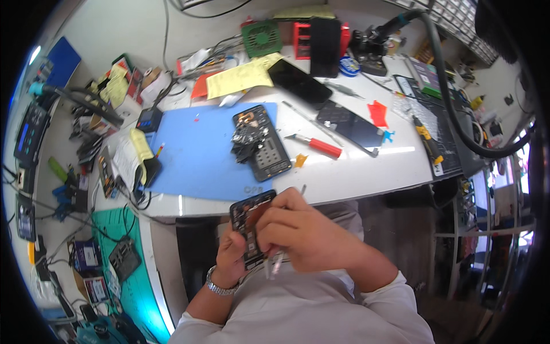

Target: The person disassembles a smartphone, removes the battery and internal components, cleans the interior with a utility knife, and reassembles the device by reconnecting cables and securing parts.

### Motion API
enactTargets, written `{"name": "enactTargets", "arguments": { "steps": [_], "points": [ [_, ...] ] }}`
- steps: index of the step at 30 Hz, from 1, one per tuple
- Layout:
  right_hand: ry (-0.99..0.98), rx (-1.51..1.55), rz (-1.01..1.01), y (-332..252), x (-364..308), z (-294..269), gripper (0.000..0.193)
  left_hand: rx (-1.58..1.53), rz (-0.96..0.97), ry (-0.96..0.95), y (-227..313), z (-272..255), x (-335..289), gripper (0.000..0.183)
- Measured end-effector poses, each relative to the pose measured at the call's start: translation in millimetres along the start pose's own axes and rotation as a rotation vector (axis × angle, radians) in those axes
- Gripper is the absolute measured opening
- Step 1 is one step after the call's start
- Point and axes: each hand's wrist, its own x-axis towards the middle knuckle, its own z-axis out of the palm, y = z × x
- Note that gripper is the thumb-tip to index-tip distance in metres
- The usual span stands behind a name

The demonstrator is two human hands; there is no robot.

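Just off the tabletop's [372,176] near edge, our left hand [231,247] grips an opened phone [248,232], circuitry bare, while our right hand's [295,234] fingers bend over it; we cannot tell what they grip. Along that edge lies one blue mat [192,143] with printed lettering, a second opened phone [270,159] bearing crumpled black material [248,142] across its right edge, then one red-handled knife [324,148]; farther back, two glossy dark panels [299,83].

The white desk [366,178] carries a blue mat [192,146], a red-handled tool [324,147], a dark panel [350,127], a red scrap [377,113] and an orange scrap [299,160].
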Motion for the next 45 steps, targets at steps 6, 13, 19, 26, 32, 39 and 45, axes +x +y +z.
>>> {"name": "enactTargets", "arguments": {
  "steps": [6, 13, 19, 26, 32, 39, 45],
  "points": [
    [0.122, 0.129, 0.073, 5.9, -5.3, -11.3, 0.031, -0.110, -0.020, 0.130, 19.6, 15.0, -2.4, 0.059],
    [0.291, 0.334, 0.454, 2.0, -3.1, 10.5, 0.021, -0.106, 0.012, 0.287, 40.6, 30.7, 1.6, 0.053],
    [0.269, 0.609, 0.440, 0.9, -7.3, -2.2, 0.021, -0.374, -0.032, 0.256, 36.6, 35.3, 9.7, 0.067],
    [0.279, 0.745, 0.196, 4.4, -23.0, -10.5, 0.019, -0.529, -0.215, 0.146, 25.4, 34.4, 19.7, 0.087],
    [0.392, 0.675, 0.081, -4.1, -48.7, -24.8, 0.011, -0.583, -0.230, 0.064, 22.3, 36.6, 25.3, 0.107],
    [0.923, -0.346, 0.524, -12.6, -108.4, -108.9, 0.028, -0.446, 0.033, 0.137, 54.1, 12.6, 31.7, 0.105],
    [0.854, -0.451, 0.931, 63.7, -170.0, -176.0, 0.028, -0.409, 0.090, 0.081, 45.5, 9.0, 29.8, 0.079]
  ]
}}
